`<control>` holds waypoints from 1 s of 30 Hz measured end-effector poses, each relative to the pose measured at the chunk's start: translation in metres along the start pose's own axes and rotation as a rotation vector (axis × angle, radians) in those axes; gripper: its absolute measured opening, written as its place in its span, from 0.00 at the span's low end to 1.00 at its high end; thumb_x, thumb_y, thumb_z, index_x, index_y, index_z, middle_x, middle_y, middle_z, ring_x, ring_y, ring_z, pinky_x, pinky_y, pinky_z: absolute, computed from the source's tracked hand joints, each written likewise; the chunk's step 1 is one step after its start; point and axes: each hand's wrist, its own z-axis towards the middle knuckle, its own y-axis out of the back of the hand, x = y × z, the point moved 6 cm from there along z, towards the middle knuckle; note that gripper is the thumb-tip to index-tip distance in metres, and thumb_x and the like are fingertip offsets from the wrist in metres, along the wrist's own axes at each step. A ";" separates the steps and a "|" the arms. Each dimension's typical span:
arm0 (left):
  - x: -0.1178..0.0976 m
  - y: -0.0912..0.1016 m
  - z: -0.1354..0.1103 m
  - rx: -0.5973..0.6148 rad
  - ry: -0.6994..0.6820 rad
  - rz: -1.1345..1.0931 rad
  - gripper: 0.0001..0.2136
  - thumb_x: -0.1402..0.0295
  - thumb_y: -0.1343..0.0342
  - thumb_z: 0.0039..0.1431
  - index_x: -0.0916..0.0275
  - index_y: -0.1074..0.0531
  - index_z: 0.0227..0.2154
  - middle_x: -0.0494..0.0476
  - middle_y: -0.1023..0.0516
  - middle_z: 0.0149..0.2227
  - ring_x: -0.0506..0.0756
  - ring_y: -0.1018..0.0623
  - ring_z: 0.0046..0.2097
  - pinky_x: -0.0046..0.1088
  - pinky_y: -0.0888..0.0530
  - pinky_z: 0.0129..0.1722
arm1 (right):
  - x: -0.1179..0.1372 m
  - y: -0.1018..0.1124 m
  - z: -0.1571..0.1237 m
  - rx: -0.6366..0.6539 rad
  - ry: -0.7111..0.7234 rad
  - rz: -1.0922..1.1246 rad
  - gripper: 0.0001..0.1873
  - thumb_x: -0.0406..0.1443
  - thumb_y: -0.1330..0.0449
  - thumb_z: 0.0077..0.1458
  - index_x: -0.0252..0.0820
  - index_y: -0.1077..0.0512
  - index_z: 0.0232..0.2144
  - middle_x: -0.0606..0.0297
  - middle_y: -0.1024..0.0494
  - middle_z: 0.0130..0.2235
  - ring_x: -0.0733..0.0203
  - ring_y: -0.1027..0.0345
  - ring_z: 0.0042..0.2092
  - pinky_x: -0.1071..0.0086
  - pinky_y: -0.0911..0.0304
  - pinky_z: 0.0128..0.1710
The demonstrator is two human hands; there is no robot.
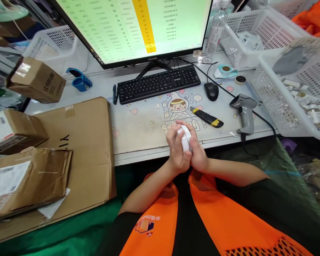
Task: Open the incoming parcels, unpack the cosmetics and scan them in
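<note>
– Orange vest is hanging open nearest the lens. How's the grip looking?
– Left hand and right hand are clasping a white piece between them, partly covering it.
– Where are they holding it?
– At the front edge of the desk; cutter is lying just beyond, scanner is resting farther right.
</note>
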 end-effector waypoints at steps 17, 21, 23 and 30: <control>0.019 -0.003 0.009 0.362 -0.376 0.030 0.38 0.48 0.42 0.70 0.48 0.47 0.77 0.61 0.38 0.76 0.63 0.39 0.77 0.46 0.38 0.76 | -0.012 0.004 0.004 -0.098 -0.465 0.380 0.22 0.53 0.41 0.66 0.44 0.22 0.50 0.57 0.16 0.51 0.51 0.27 0.64 0.55 0.31 0.67; 0.015 0.018 0.014 0.183 -0.250 0.191 0.41 0.40 0.31 0.57 0.51 0.33 0.69 0.69 0.43 0.75 0.72 0.32 0.72 0.52 0.27 0.67 | 0.010 0.012 0.003 -0.135 -0.292 0.356 0.22 0.52 0.37 0.64 0.47 0.22 0.52 0.61 0.16 0.53 0.51 0.24 0.59 0.55 0.28 0.64; 0.006 0.019 0.015 0.180 -0.132 0.166 0.33 0.43 0.32 0.60 0.49 0.28 0.64 0.66 0.37 0.69 0.69 0.29 0.69 0.51 0.25 0.64 | 0.022 0.014 0.000 -0.150 -0.125 0.284 0.26 0.56 0.35 0.61 0.50 0.24 0.54 0.61 0.20 0.59 0.50 0.26 0.61 0.54 0.29 0.64; 0.006 0.003 0.012 0.140 0.352 -0.291 0.29 0.40 0.59 0.75 0.46 0.41 0.71 0.63 0.33 0.66 0.65 0.26 0.64 0.51 0.22 0.61 | 0.015 0.012 0.002 0.002 0.164 -0.093 0.39 0.64 0.29 0.48 0.56 0.32 0.54 0.57 0.32 0.67 0.41 0.40 0.71 0.41 0.42 0.73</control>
